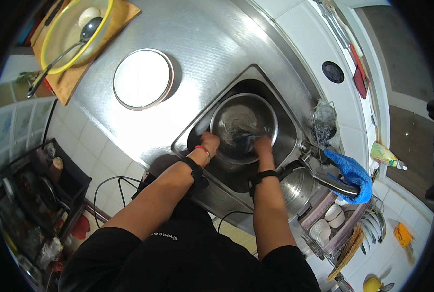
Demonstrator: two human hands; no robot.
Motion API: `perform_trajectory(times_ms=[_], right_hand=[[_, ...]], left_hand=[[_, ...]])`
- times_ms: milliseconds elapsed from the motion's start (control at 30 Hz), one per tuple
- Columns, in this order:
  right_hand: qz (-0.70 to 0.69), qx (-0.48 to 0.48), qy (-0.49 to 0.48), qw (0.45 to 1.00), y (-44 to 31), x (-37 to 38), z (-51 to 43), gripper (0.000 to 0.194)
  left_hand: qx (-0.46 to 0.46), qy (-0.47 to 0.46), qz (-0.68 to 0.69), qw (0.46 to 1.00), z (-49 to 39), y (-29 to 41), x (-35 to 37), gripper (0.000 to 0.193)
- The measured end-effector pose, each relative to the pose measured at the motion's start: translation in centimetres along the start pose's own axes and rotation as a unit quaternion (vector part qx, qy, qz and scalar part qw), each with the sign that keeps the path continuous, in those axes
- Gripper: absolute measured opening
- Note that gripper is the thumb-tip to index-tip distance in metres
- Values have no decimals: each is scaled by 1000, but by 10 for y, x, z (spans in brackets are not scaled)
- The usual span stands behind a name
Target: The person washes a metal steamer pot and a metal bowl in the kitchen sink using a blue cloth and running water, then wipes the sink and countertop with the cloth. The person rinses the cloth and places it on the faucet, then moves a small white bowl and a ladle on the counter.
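Note:
In the sink (pixel 288 160) sits a round stainless steel basin (pixel 244 109) with some liquid in its bottom. The fingers of my left hand (pixel 210 143) are curled at its left rim and seem to grip it; a pink beaded bracelet is on that wrist. Inside the basin, near the right wall, my right hand (pixel 263 146) holds a dark cloth or scrubber (pixel 244 141). Motion blurs this item, so its exact kind is unclear. Black straps circle both wrists.
A white round lid or plate (pixel 143 79) lies on the steel counter (pixel 198 33). A yellow-rimmed bowl (pixel 69 54) with a ladle (pixel 89 31) stands on a wooden board (pixel 69 85). A blue cloth (pixel 362 182) hangs over the faucet (pixel 333 182). Bowls (pixel 321 230) fill a rack at right.

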State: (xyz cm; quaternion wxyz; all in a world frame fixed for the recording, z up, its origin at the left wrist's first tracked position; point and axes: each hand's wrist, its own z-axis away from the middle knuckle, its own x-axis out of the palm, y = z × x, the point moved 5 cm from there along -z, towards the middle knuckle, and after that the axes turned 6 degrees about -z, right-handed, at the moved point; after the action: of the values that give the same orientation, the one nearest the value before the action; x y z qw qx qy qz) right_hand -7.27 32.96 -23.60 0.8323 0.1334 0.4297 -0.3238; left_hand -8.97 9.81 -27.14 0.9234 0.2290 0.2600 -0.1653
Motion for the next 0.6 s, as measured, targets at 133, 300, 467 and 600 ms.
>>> perform_trajectory(times_ms=[133,300,467,600], right_hand=[[-85,-28,148,985,-25,-55,-32,29],[-257,-260,116,923,-120,-13,-29,32],[-173,-293,-123,932,-120,61,29,29],[-25,-234,-202,951,-76,71,49,33]], left_hand=[[-47,-28,-15,998,-1,-4,3,35],[-348,18,609,712,-4,-21,23,26],[-272,148,420,853,18,-19,-20,48],[-202,321,198,904,75,22,-72,66]])
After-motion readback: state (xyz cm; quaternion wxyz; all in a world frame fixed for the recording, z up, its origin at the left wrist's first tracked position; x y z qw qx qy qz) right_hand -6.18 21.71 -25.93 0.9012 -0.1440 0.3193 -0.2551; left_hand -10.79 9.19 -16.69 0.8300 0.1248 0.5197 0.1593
